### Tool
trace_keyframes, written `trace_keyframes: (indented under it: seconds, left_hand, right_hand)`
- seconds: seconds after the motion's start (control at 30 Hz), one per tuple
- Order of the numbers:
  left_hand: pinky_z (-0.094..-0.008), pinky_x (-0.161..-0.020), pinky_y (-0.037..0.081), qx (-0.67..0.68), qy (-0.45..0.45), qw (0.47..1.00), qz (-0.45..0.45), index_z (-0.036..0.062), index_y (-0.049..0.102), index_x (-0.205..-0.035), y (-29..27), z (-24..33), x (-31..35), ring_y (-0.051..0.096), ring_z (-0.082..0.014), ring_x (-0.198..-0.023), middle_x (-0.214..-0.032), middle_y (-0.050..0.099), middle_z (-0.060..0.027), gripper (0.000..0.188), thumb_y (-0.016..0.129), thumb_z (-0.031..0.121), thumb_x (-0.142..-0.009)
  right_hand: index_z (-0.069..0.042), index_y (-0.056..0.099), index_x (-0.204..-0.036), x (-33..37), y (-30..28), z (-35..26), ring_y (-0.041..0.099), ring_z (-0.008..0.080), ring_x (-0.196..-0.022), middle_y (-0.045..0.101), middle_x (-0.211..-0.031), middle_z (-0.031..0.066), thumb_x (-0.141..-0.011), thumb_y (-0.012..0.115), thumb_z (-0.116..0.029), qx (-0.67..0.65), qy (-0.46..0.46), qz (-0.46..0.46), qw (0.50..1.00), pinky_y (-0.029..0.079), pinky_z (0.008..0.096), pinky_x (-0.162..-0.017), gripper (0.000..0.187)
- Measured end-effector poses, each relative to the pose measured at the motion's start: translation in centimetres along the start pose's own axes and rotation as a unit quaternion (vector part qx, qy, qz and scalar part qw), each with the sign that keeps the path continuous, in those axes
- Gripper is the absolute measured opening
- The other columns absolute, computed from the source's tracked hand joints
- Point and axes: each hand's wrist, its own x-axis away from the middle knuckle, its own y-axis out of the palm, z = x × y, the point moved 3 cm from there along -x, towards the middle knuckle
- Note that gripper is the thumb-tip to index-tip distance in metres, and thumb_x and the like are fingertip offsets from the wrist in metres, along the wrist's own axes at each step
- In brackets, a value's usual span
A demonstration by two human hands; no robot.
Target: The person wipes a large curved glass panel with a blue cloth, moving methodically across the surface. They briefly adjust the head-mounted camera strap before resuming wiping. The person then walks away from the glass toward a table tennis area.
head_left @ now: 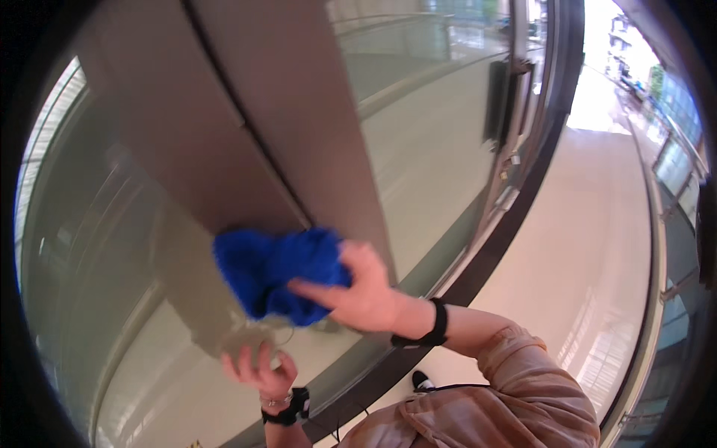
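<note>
My right hand (366, 295) grips a fuzzy blue cloth (280, 269), its thumb laid across the near side. The cloth lies bunched over the lower part of a brown-grey metal door frame (299, 97), where a dark vertical seam meets it, and partly over the glass beside it. Lower and to the left, my left hand (261, 371) is raised close to the glass pane (97, 246), with its fingers loosely bent and apart and nothing visible in them. I cannot tell whether it touches the glass. Both wrists wear black bands.
More glass (433, 172) continues right of the frame, showing reflections. A dark curved base strip (478, 280) runs along its foot. Pale shiny floor (567, 224) stretches along the right, bordered by a railing (676, 287) with glass panels. My shoe (422, 381) stands near the strip.
</note>
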Motion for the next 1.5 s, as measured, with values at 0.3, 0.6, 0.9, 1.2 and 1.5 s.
trace_keyframes:
  seconds: [0.3, 0.6, 0.9, 1.2, 1.5]
  left_hand:
    - [-0.0522, -0.095, 0.035, -0.067, 0.006, 0.998, 0.01, 0.007, 0.057, -0.112, -0.2, 0.4, 0.8, 0.041, -0.0401, -0.117, -0.126, 0.046, -0.018, 0.037, 0.054, 0.037, -0.09]
    - [-0.0474, -0.086, 0.037, 0.056, -0.162, 0.984, 0.046, 0.0037, 0.055, -0.105, -2.6, 3.7, -1.1, 0.044, -0.0338, -0.101, -0.111, 0.049, -0.0144, 0.026, 0.054, 0.019, -0.085]
    - [-0.0495, -0.091, 0.036, -0.071, -0.17, 0.981, 0.061, 0.0032, 0.06, -0.095, -10.2, 5.1, -1.7, 0.042, -0.036, -0.107, -0.113, 0.049, -0.014, 0.019, 0.051, 0.011, -0.08]
    - [-0.0495, -0.093, 0.035, -0.005, -0.168, 0.984, 0.064, 0.0061, 0.062, -0.091, -6.8, 9.1, -6.2, 0.042, -0.0366, -0.11, -0.111, 0.05, -0.013, 0.019, 0.053, 0.005, -0.074]
    - [-0.0406, -0.089, 0.04, 0.05, -0.089, 0.99, 0.093, 0.014, 0.067, -0.09, -3.3, 13.4, -10.9, 0.047, -0.0339, -0.108, -0.108, 0.055, -0.006, 0.027, 0.06, 0.005, -0.066]
  right_hand:
    - [-0.018, 0.065, -0.093, 8.2, 3.1, 0.2, 0.052, 0.0265, -0.098, 0.052, -0.124, 0.0061, -0.073, 0.069, -0.023, -0.012, -0.159, -0.146, 0.976, 0.042, 0.0343, -0.075, 0.021]
    - [-0.016, 0.065, -0.098, -2.4, 3.0, -5.6, 0.049, 0.0256, -0.104, 0.048, -0.13, 0.0113, -0.071, 0.06, -0.025, 0.043, -0.159, 0.005, 0.986, 0.038, 0.0321, -0.076, 0.029]
    - [-0.016, 0.065, -0.1, 4.5, 6.5, -6.2, 0.045, 0.0182, -0.116, 0.043, -0.139, 0.0048, -0.075, 0.06, -0.023, 0.075, -0.425, -0.368, 0.823, 0.036, 0.0266, -0.081, 0.027]
    - [-0.019, 0.063, -0.112, -22.7, -4.2, -7.7, 0.051, 0.0283, -0.096, 0.052, -0.119, 0.0108, -0.075, 0.06, -0.011, 0.049, -0.279, 0.165, 0.945, 0.04, 0.0393, -0.073, 0.038]
    - [-0.011, 0.061, -0.086, -11.9, -4.8, -3.7, 0.051, 0.0206, -0.079, 0.055, -0.11, 0.0087, -0.07, 0.06, -0.014, 0.128, -0.5, -0.119, 0.848, 0.039, 0.0301, -0.061, 0.016]
